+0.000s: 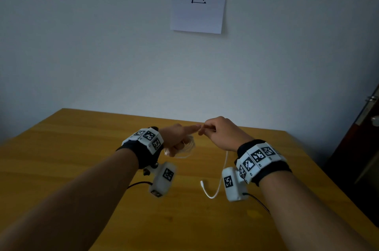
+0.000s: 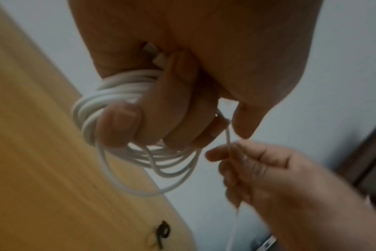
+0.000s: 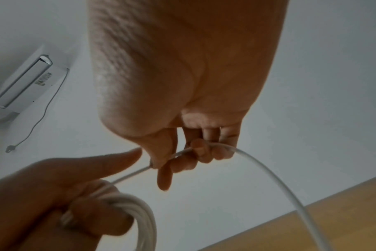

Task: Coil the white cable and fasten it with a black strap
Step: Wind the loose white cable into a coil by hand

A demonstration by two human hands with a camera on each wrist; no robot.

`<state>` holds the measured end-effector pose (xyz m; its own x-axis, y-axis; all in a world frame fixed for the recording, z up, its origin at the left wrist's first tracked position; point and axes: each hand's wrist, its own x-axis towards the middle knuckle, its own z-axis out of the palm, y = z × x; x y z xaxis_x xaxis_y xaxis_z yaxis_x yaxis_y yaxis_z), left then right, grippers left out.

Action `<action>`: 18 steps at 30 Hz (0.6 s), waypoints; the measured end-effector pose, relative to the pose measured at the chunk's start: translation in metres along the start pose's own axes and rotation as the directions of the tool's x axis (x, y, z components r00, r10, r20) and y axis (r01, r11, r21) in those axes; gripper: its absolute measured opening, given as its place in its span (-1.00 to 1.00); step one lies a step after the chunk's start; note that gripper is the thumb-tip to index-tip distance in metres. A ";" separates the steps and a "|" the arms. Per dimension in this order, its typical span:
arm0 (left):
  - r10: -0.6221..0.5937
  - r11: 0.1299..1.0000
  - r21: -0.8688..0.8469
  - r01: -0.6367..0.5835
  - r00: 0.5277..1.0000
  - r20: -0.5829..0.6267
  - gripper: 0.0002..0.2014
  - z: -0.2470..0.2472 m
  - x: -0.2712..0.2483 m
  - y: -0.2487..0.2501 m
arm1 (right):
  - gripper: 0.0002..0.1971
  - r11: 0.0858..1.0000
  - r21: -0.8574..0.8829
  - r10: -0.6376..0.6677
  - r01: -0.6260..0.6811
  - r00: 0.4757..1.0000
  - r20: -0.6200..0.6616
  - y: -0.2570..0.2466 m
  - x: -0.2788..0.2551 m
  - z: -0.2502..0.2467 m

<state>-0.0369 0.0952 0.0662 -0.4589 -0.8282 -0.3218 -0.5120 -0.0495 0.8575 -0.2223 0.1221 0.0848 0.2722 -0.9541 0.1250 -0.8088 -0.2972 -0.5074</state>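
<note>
Head view: both hands are up over the wooden table (image 1: 86,160), near the far edge. Left hand (image 1: 176,139) has its lower fingers curled round a bundle of cable (image 1: 189,145) loops, index finger pointing right toward the other hand. Right hand (image 1: 220,133) sits just beside it, fingertips nearly touching. The loose tail hangs from the right hand, curves down, and the plug end (image 1: 202,184) lies near the table between the two wrists. No black strap visible here.

Left wrist view: left hand (image 2: 182,76) is closed round the coil (image 2: 118,91); several loops sag below the fingers. One strand leaves the coil at the thumb side and runs a short way to the right hand (image 2: 258,169), which pinches it. A small dark thing on the table (image 2: 163,232) could be the strap; too blurred to tell.

Right wrist view: right hand (image 3: 189,135) pinches the cable (image 3: 268,171) between thumb and curled fingers. The taut piece runs down-left into the coil in the left hand (image 3: 64,195); the free tail arcs off down-right.

Judgement: the coil lies left of the right hand's pinch, strand axis running hand to hand. Next loop means carrying the pinch back to the left hand. Little tail left.
</note>
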 end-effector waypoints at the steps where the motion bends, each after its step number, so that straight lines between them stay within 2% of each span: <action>1: 0.020 0.997 -0.075 -0.018 1.000 0.016 -0.37 -0.001 -0.003 0.001 | -0.73 1.000 0.009 0.003 -0.003 1.000 -0.007 0.001 -0.001 0.000; 4: 0.107 0.952 -0.294 -0.090 0.993 0.043 -0.44 -0.002 -0.011 0.007 | -0.69 0.998 0.070 0.000 0.003 0.999 -0.040 0.003 -0.002 0.002; 7: 0.159 0.851 -0.512 -0.119 0.987 0.035 -0.50 -0.003 -0.015 0.013 | -0.68 0.989 0.148 0.004 0.007 0.997 -0.074 0.007 -0.001 0.008; 10: 0.219 0.714 -0.688 -0.133 0.975 0.039 -0.53 -0.003 -0.015 0.018 | -0.69 0.981 0.196 0.018 -0.003 0.997 -0.075 0.008 -0.001 0.017; 14: 0.346 0.499 -0.858 -0.122 0.936 0.068 -0.59 0.002 -0.013 0.022 | -0.70 0.976 0.215 0.056 -0.034 0.994 -0.095 0.008 0.001 0.030; 18: 0.394 0.331 -0.929 -0.166 0.919 -0.024 -0.62 0.008 -0.010 0.026 | -0.69 0.966 0.249 0.075 -0.068 0.997 -0.016 0.010 0.002 0.041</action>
<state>-0.0511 0.1065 0.0889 -0.6062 -0.7937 0.0514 0.5808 -0.3977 0.7103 -0.2088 0.1184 0.0450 0.2029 -0.9741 0.1002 -0.6700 -0.2127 -0.7113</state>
